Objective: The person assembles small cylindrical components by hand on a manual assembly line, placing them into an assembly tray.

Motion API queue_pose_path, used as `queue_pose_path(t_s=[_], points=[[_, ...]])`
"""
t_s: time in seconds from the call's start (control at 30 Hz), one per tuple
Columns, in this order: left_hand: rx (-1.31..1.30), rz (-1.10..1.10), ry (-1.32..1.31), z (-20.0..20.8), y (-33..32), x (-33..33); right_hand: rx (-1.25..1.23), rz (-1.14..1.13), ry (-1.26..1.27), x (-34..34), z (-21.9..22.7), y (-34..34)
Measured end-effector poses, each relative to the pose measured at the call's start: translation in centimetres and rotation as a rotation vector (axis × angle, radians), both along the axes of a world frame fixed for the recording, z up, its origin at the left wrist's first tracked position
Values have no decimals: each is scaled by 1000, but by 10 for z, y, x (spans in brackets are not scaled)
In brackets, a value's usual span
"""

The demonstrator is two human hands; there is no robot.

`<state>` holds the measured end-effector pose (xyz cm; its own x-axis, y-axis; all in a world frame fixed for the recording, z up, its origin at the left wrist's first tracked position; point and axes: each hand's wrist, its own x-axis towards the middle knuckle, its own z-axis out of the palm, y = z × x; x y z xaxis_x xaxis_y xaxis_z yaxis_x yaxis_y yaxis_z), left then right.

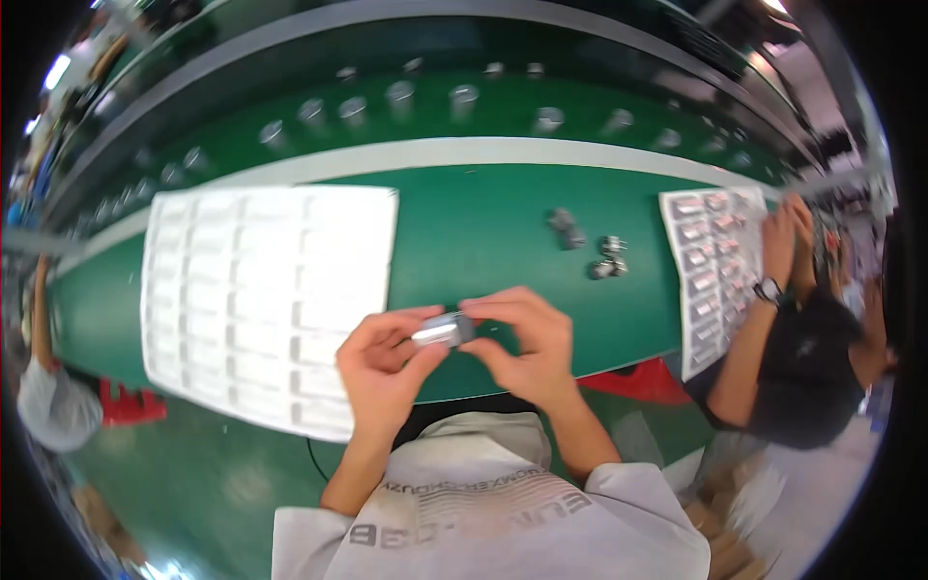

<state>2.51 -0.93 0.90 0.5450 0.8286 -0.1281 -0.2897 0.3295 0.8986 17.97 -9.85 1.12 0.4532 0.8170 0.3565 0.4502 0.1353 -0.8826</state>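
Both hands meet in front of my chest, over the near edge of the green table. Between them is a small silver cylindrical part with a dark grey end (440,333), slightly blurred. My left hand (379,362) pinches its silver side between thumb and fingers. My right hand (530,340) has thumb and forefinger closed on the dark end. To the right of my hands lie two dark grey pieces (566,229), touching each other. Beside them sits a little cluster of shiny metal pieces (610,261).
A large white tray or sheet with a faint grid (266,300) covers the table's left. At right, a white tray (688,290) holds rows of small parts, with a co-worker's hands (785,237) over it. Clear cylindrical pieces (464,99) line the back shelf. Red stools (638,382) stand below.
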Motion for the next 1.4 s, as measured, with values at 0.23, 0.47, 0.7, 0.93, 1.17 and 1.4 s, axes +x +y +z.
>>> queue_pose_path(t_s=[0.23,0.47,0.7,0.93,1.17,1.4], points=[[18,40,30,8,1,-24,28,208,54,-5,-6,12],[94,83,-39,0,-3,-24,29,161,132,-12,-7,14],[-39,52,-136,-3,-4,-18,98,139,275,-11,-9,14],[-41,85,-136,-3,-1,-21,132,169,179,-14,-10,18],[-24,112,-167,1,4,-23,218,172,214,-24,-18,28],[-85,188,-146,-1,-3,-22,174,137,245,-33,-18,33]])
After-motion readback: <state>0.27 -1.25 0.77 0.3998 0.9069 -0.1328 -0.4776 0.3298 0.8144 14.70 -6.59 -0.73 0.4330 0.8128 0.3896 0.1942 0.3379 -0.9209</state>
